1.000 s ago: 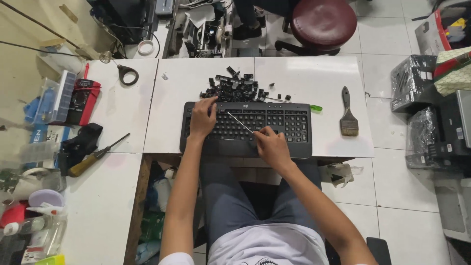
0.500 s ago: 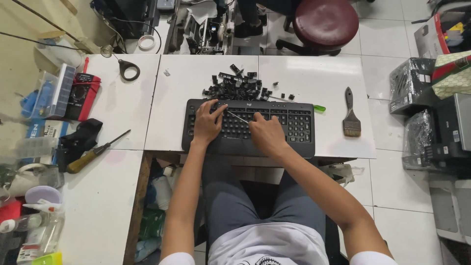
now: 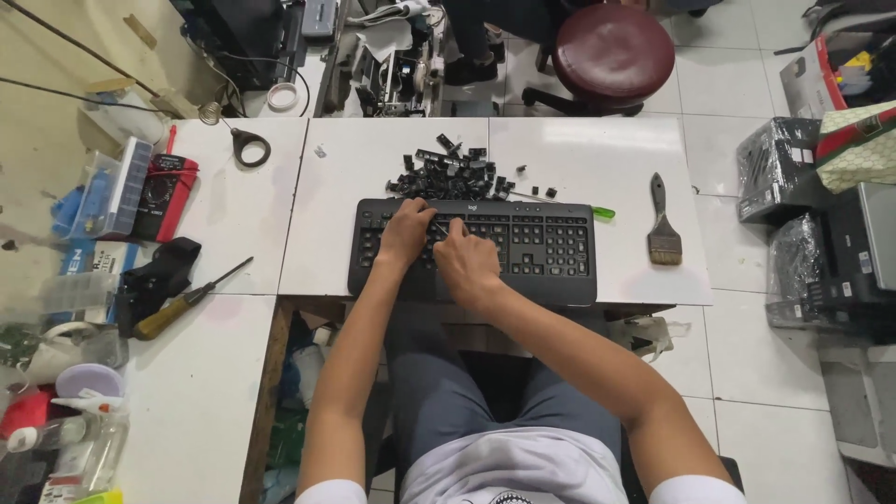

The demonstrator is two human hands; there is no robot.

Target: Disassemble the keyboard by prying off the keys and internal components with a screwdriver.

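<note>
Two hands, our left hand [image 3: 407, 233] and right hand [image 3: 469, 263], rest curled on one black keyboard [image 3: 523, 247] at the table's near edge; the right pinches a thin tool, the left's grip we cannot tell. One pile of loose black keycaps [image 3: 448, 173] lies just behind, one paintbrush [image 3: 664, 224] right, one red box [image 3: 161, 196] left.

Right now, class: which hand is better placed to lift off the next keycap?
Probably the right hand: it holds a thin tool tipped at the keyboard keys. The left hand lies flat on the keys beside it.
</note>
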